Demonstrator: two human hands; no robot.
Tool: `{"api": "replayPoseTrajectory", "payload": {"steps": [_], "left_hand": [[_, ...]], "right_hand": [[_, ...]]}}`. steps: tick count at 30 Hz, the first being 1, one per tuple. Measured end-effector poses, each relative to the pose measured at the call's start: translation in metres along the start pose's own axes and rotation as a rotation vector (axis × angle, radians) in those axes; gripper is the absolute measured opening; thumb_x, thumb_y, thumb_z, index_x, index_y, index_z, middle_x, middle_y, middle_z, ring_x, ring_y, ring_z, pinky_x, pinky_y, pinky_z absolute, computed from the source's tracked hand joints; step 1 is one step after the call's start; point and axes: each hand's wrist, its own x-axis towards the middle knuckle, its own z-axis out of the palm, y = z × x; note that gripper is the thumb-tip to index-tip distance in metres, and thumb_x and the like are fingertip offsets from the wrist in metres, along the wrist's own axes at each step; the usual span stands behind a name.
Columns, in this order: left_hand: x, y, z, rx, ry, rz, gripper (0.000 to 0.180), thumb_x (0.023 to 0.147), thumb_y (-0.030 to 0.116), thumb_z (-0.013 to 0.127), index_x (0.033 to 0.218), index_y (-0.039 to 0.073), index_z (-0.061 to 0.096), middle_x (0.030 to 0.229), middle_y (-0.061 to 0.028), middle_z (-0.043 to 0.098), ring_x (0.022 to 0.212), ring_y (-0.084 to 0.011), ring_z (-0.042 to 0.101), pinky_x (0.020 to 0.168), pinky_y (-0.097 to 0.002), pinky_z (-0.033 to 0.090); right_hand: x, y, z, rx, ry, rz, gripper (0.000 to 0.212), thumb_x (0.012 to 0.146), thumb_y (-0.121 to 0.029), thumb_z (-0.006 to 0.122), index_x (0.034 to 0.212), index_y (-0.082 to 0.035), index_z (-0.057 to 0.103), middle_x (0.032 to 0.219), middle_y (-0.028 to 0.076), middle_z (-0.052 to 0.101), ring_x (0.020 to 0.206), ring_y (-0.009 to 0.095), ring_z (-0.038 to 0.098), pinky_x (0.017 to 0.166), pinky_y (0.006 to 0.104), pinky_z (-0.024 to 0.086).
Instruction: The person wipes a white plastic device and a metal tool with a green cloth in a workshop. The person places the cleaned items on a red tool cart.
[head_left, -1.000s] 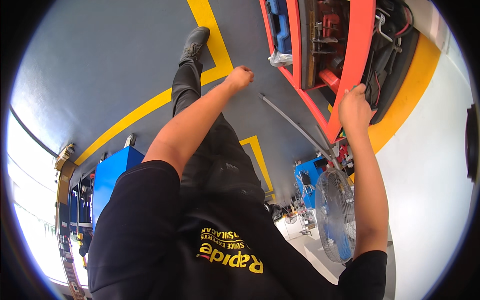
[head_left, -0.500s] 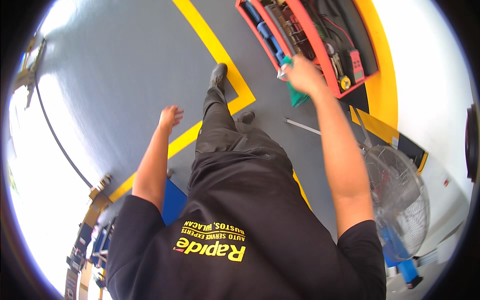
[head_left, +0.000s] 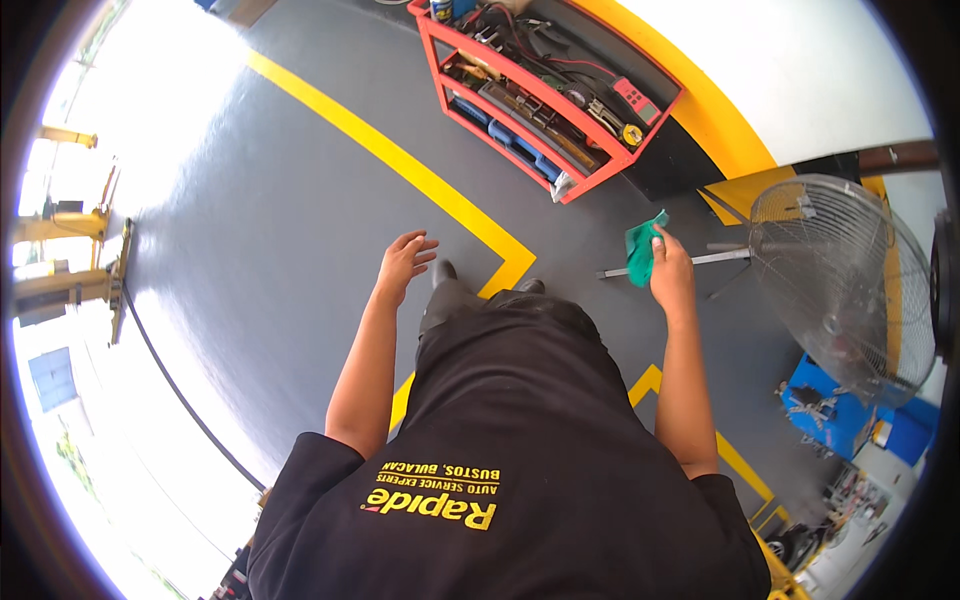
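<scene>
In my right hand [head_left: 672, 268] a green cloth [head_left: 642, 247] is gripped between thumb and fingers, its loose end hanging to the left. This hand is out to the right, in front of the leg of a standing fan. My left hand [head_left: 403, 265] is raised over the grey floor, with its fingers apart and nothing in it. Ahead of both hands stands a red tool cart [head_left: 622, 163] with several shelves of tools. A red handheld meter [head_left: 635, 100] and a yellow tape-like roll [head_left: 631, 134] lie on its top shelf.
A large wire-caged fan [head_left: 835, 285] stands close on the right, its metal leg [head_left: 690, 262] reaching across the floor. Yellow lines [head_left: 390, 165] mark the grey floor [head_left: 300, 220]. Yellow lift parts [head_left: 70, 228] and a dark cable [head_left: 180, 385] are at the left. Blue equipment [head_left: 825, 405] sits beyond the fan.
My right hand has moved away from the cart with the green cloth in it. The view has turned, so the whole cart now shows farther off, and my left hand is held farther forward.
</scene>
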Motion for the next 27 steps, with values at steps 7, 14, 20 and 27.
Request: {"api": "replayPoseTrajectory", "payload": {"steps": [7, 14, 20, 27], "left_hand": [[-0.003, 0.081, 0.022, 0.094, -0.384, 0.123, 0.046, 0.106, 0.03, 0.053, 0.144, 0.003, 0.053, 0.136, -0.0127, 0.066, 0.121, -0.0237, 0.065, 0.098, -0.035, 0.049], [-0.03, 0.064, -0.018, -0.209, -0.773, 0.08, 0.05, 0.104, 0.025, 0.06, 0.146, 0.0, 0.05, 0.139, -0.0139, 0.06, 0.121, -0.0224, 0.063, 0.105, -0.0394, 0.051], [-0.078, 0.035, -0.043, -0.284, -0.909, 0.349, 0.054, 0.105, 0.034, 0.053, 0.152, 0.01, 0.042, 0.153, -0.0055, 0.049, 0.138, -0.0233, 0.05, 0.116, -0.043, 0.041], [-0.077, 0.03, -0.065, -0.763, -0.917, -0.22, 0.061, 0.107, 0.054, 0.04, 0.151, 0.012, 0.046, 0.15, -0.0091, 0.052, 0.136, -0.0277, 0.053, 0.115, -0.0483, 0.043]], "right_hand": [[-0.064, -0.07, 0.04, 1.012, -0.182, -0.044, 0.037, 0.11, -0.026, 0.049, 0.129, 0.002, 0.064, 0.114, 0.008, 0.071, 0.107, 0.014, 0.066, 0.095, 0.0318, 0.051], [-0.108, -0.197, 0.113, 1.528, -0.661, 0.158, 0.037, 0.109, -0.023, 0.051, 0.135, 0.002, 0.056, 0.123, 0.009, 0.068, 0.111, 0.02, 0.068, 0.101, 0.0365, 0.055], [-0.117, -0.214, 0.175, 1.222, -0.508, 0.142, 0.046, 0.105, -0.022, 0.059, 0.143, 0.004, 0.051, 0.135, 0.012, 0.062, 0.124, 0.022, 0.059, 0.107, 0.0366, 0.046], [-0.135, -0.202, 0.19, 0.767, -0.373, -0.035, 0.054, 0.094, -0.008, 0.068, 0.144, 0.004, 0.05, 0.132, 0.012, 0.062, 0.123, 0.022, 0.06, 0.105, 0.0357, 0.046]]}}
